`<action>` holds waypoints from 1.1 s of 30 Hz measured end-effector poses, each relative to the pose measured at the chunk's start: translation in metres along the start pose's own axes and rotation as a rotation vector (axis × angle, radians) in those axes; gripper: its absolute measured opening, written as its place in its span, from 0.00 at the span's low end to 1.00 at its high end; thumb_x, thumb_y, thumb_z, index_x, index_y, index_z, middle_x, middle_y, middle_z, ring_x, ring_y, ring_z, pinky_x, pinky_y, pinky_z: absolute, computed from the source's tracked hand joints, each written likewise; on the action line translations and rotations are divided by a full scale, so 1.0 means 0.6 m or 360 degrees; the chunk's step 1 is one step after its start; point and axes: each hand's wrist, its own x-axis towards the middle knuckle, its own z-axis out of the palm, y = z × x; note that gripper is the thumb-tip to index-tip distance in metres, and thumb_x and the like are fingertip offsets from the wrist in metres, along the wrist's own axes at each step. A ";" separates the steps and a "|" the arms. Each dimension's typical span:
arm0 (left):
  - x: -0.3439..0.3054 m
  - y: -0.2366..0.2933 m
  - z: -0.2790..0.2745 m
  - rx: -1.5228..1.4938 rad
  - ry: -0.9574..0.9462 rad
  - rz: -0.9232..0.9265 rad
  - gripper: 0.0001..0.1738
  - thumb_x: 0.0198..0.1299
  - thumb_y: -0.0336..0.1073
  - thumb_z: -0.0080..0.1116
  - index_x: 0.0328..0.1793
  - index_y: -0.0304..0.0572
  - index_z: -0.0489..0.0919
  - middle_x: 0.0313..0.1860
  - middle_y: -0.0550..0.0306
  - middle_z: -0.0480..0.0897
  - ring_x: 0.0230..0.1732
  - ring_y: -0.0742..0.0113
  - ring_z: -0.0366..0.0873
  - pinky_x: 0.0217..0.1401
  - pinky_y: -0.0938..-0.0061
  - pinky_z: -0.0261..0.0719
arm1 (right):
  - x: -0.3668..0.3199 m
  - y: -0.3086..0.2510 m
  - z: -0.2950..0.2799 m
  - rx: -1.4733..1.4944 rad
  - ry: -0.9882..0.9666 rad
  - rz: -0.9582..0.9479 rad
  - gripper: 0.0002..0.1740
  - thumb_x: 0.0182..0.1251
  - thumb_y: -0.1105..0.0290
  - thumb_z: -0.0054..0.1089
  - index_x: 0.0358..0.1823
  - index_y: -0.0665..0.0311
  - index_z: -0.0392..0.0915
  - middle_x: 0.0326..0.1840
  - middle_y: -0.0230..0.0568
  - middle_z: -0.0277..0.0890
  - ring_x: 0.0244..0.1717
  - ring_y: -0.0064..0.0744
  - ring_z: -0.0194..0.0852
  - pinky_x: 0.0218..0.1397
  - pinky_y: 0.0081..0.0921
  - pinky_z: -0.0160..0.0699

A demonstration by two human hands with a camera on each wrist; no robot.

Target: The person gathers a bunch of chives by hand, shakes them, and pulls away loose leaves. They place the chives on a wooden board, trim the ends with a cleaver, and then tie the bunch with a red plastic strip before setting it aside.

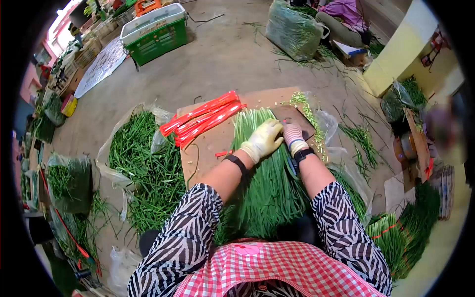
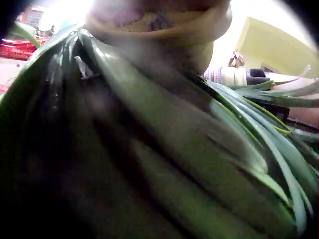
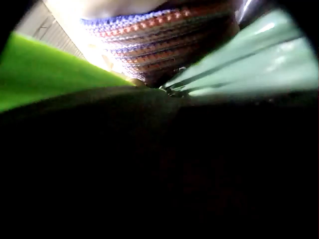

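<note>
A thick bundle of long green stalks [image 1: 269, 190] lies on a brown board [image 1: 200, 166], pale ends pointing away from the body. My left hand [image 1: 266, 139], in a cream glove, rests over the upper part of the bundle; its fingertips meet the other hand. At the bundle's right edge is my right hand [image 1: 295, 136], in a striped knitted glove; what its fingers hold is hidden. Green leaves [image 2: 164, 144] fill the left wrist view beneath the glove. In the right wrist view the striped glove [image 3: 159, 40] stands between leaves, its fingers out of sight.
Red plastic strips [image 1: 205, 118] lie on the board's left part, and cut pale bits [image 1: 310, 116] along its right. Loose greens in a bag [image 1: 141, 153] sit on the left. Further off are a green crate [image 1: 157, 43], a stuffed bag [image 1: 293, 32] and tied bundles [image 1: 388, 237] at right.
</note>
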 end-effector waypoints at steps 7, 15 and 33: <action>-0.026 0.050 -0.091 -0.0104 0.0347 0.0064 0.13 0.57 0.31 0.67 0.48 0.39 0.80 0.50 0.42 0.82 0.55 0.42 0.79 0.63 0.52 0.76 | -0.006 0.001 -0.003 -0.0108 0.0060 -0.0133 0.25 0.72 0.50 0.52 0.47 0.64 0.89 0.49 0.64 0.84 0.55 0.62 0.83 0.61 0.50 0.80; -0.266 -0.092 -0.201 0.0418 -0.0850 -0.1238 0.40 0.74 0.70 0.41 0.54 0.40 0.88 0.48 0.35 0.88 0.56 0.38 0.84 0.64 0.54 0.78 | -0.005 -0.012 -0.016 0.0038 -0.0031 0.0024 0.34 0.70 0.39 0.55 0.56 0.64 0.85 0.56 0.60 0.83 0.61 0.60 0.80 0.65 0.45 0.77; -0.247 -0.157 -0.136 0.0028 -0.0171 -0.1510 0.19 0.68 0.45 0.54 0.41 0.38 0.88 0.33 0.46 0.89 0.35 0.56 0.87 0.46 0.64 0.82 | -0.051 -0.043 -0.073 -0.0062 0.0150 0.0093 0.20 0.71 0.57 0.57 0.53 0.63 0.87 0.51 0.64 0.84 0.55 0.61 0.83 0.62 0.48 0.80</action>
